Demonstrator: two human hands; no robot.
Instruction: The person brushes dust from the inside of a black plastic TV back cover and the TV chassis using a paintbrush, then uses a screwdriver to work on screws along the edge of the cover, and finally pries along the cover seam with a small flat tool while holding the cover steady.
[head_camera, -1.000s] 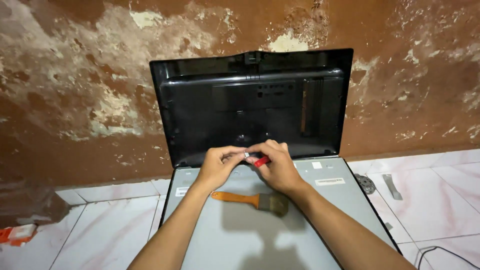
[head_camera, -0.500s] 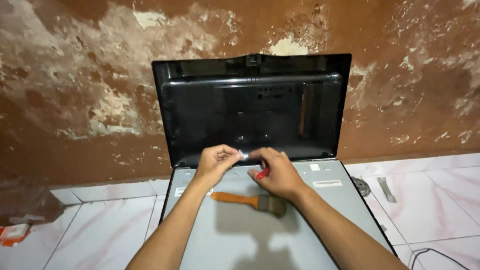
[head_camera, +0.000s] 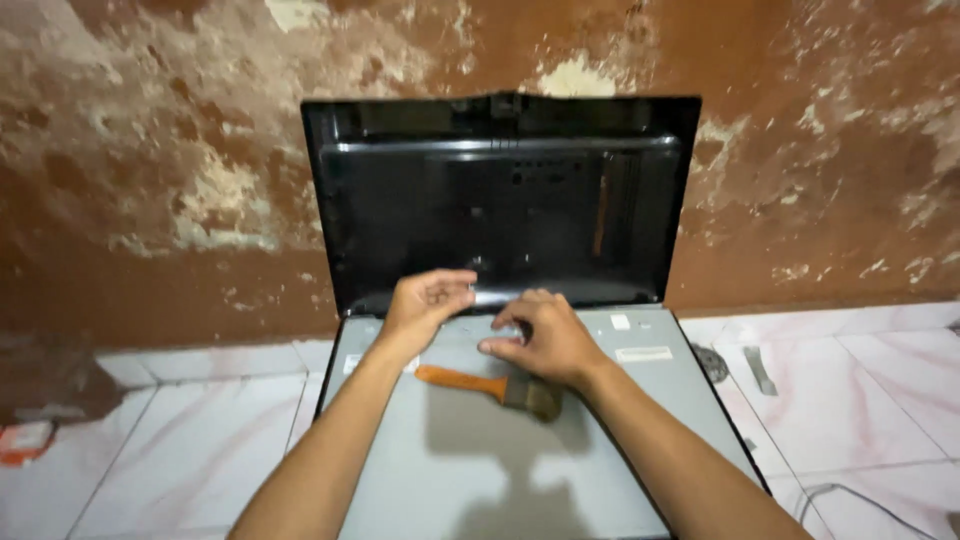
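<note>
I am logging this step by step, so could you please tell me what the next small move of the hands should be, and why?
Probably lower the right hand onto the handle of the orange-handled brush. The brush lies free on the grey panel just under that hand, while both it and the left hand sit at the panel's far edge, by the black back cover leaning on the wall. Whether the right hand is holding anything small cannot be told.
</note>
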